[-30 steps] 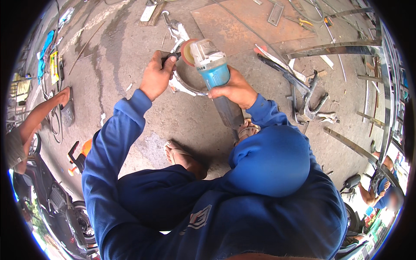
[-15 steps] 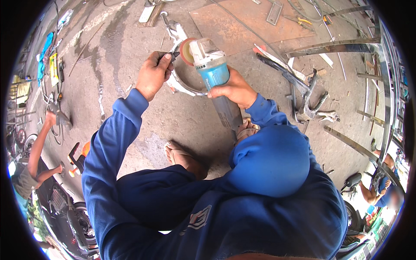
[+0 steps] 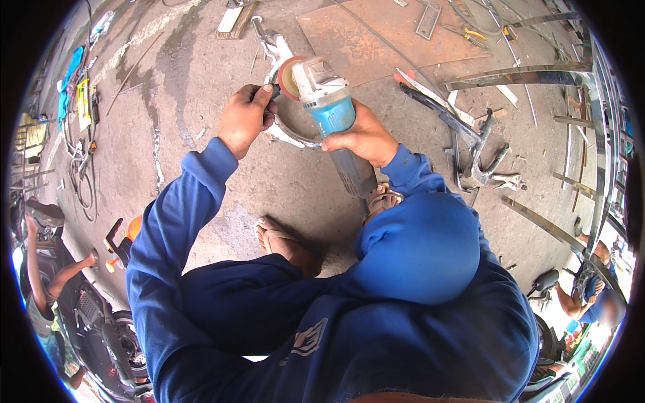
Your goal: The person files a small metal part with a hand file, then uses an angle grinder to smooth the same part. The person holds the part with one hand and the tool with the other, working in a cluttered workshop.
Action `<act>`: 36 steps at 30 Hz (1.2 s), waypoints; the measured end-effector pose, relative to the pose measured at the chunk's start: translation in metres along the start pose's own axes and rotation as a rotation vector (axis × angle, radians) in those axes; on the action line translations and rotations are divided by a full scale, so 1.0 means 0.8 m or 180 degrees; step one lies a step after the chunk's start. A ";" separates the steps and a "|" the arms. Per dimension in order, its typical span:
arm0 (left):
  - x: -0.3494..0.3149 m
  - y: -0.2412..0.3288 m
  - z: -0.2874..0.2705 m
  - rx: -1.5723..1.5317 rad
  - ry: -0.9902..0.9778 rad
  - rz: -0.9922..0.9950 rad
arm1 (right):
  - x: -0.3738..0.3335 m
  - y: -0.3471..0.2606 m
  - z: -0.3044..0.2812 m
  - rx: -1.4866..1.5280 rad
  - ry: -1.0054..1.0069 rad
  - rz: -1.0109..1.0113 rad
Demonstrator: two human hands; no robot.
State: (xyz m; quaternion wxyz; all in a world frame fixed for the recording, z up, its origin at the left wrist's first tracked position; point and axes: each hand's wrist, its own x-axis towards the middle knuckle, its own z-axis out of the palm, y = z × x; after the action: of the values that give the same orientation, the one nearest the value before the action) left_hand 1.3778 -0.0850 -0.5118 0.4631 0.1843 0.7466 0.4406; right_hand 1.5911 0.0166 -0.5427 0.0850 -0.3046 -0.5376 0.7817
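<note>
My right hand (image 3: 363, 138) is wrapped round the blue body of an angle grinder (image 3: 336, 115), whose pale metal head and reddish-brown disc (image 3: 290, 79) point to the far left. My left hand (image 3: 247, 119) is closed on a small dark piece (image 3: 275, 91) at the disc's left edge. Most of that piece is hidden by the fingers, and I cannot tell whether it touches the disc. Beneath the grinder and left hand lies a silver-white metal part (image 3: 274, 48) with a curved, ring-like section (image 3: 290, 138); the grinder covers some of it.
A rusty metal sheet (image 3: 376, 37) lies beyond the grinder. Dark metal frame parts (image 3: 474, 144) are on the floor to the right, beside long metal bars (image 3: 524, 79). Cables (image 3: 84, 174) lie at the left. Motorcycles (image 3: 111, 336) and another person (image 3: 44, 289) are at the lower left.
My left hand has shifted slightly right and nearer me, still holding the dark piece. The grinder and right hand stay nearly in place. The person at the left has moved nearer the lower edge.
</note>
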 end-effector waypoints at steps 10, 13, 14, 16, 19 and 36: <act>0.000 0.002 -0.001 -0.0219 -0.0120 -0.0230 | 0.001 0.001 -0.001 0.0016 -0.0012 -0.0081; 0.001 0.001 -0.005 -0.0413 -0.0147 -0.0292 | 0.002 0.000 0.001 0.0074 0.0009 0.0089; 0.001 0.001 -0.006 -0.0433 -0.0152 -0.0320 | 0.002 0.001 0.002 0.0051 0.0033 0.0053; 0.001 0.000 -0.008 -0.0449 -0.0080 -0.0363 | 0.002 0.001 0.003 -0.0044 0.0153 0.0133; 0.001 -0.002 -0.007 -0.0493 -0.0243 -0.0436 | -0.001 0.000 0.001 -0.0024 0.0046 -0.0025; -0.002 0.005 -0.017 -0.0267 -0.0320 -0.0337 | -0.001 0.001 0.004 0.0088 0.0086 0.0109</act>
State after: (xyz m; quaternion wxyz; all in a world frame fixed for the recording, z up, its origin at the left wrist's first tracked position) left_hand 1.3666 -0.0904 -0.5055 0.5300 0.1469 0.7120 0.4366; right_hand 1.5901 0.0137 -0.5422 0.0830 -0.3230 -0.5203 0.7862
